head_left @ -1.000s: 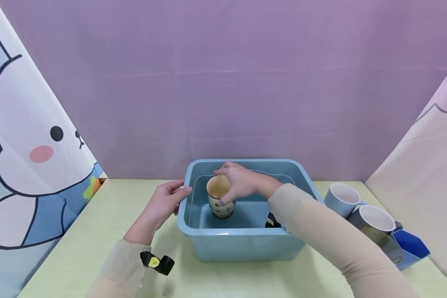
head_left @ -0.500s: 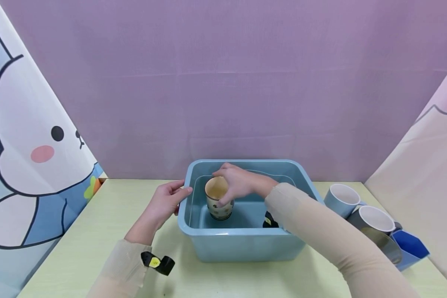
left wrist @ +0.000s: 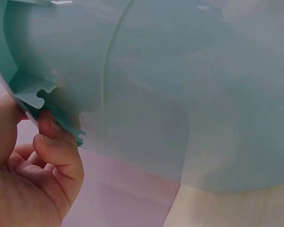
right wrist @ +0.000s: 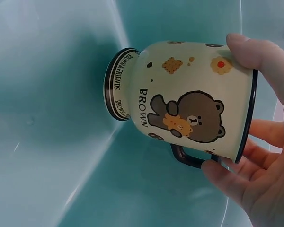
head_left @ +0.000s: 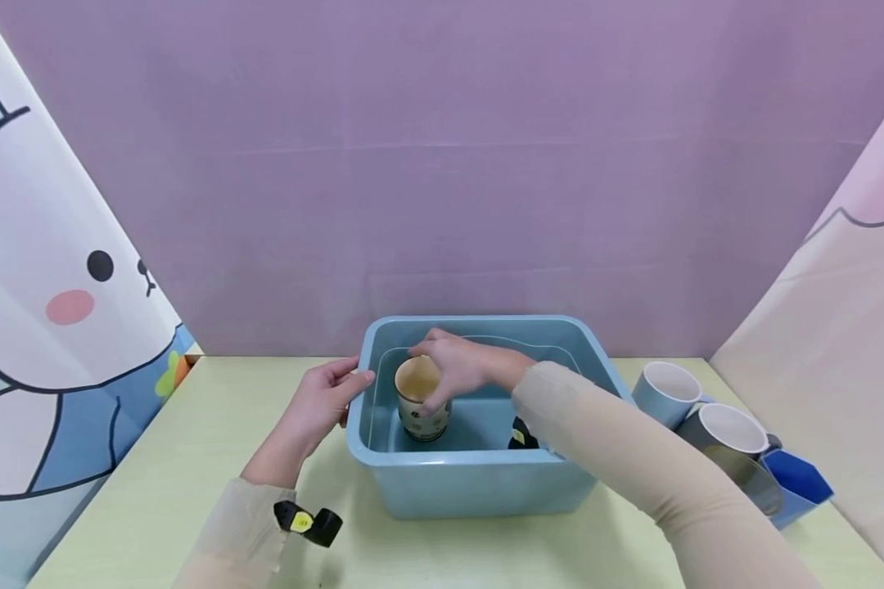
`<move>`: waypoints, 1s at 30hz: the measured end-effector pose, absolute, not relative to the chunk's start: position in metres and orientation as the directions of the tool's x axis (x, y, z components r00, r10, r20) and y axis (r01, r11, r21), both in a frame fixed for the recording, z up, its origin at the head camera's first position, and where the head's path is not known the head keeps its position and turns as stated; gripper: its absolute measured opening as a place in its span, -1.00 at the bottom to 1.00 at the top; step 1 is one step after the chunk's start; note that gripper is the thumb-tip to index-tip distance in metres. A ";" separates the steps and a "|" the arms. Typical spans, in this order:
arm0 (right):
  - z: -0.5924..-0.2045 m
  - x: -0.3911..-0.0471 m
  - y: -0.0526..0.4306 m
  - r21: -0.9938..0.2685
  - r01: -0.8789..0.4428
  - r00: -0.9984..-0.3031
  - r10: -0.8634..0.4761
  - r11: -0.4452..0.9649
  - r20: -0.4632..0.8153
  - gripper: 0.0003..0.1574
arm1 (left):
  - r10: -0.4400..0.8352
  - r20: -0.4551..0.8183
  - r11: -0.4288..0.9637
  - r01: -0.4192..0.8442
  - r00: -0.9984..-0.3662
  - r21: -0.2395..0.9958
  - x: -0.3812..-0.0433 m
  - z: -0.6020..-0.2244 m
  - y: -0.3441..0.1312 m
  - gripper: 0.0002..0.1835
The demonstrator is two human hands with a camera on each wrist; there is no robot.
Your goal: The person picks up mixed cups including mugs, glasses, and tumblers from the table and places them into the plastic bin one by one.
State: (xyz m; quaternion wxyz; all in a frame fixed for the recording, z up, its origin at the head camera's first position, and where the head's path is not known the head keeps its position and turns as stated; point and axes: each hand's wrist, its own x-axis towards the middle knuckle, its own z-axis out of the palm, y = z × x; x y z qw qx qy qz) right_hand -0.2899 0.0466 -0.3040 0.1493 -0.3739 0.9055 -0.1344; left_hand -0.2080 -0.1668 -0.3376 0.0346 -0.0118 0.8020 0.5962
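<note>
Inside a light-blue plastic basin [head_left: 486, 484] stands a cream mug [head_left: 418, 421] with a dark rim, near the basin's left side. The right wrist view shows the mug [right wrist: 180, 97] printed with a brown bear and biscuits, with a dark handle. My right hand [head_left: 462, 366] reaches in from the right and holds the mug around its upper part, thumb on the near side. My left hand [head_left: 317, 413] grips the basin's left rim. In the left wrist view, that hand's [left wrist: 42, 175] curled fingers lie under the rim. Whether the mug's base touches the basin floor is unclear.
To the basin's right stand a pale-blue mug [head_left: 665, 394], a dark grey mug [head_left: 707, 438], and a blue angular cup [head_left: 799, 483], with a translucent round piece [head_left: 747, 474] before them. A purple backdrop [head_left: 442, 180] rises behind the table [head_left: 243, 393].
The mug in my right hand has shifted slightly left and nearer to me inside the basin. My left hand keeps its grip on the rim. The head view has turned a little right.
</note>
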 end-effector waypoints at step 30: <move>-0.308 -0.284 0.042 -0.340 -0.670 -0.607 -0.751 0.660 -0.261 0.02 | 0.015 -0.066 0.274 -0.059 -0.998 0.960 -0.204 -0.337 -0.163 -0.47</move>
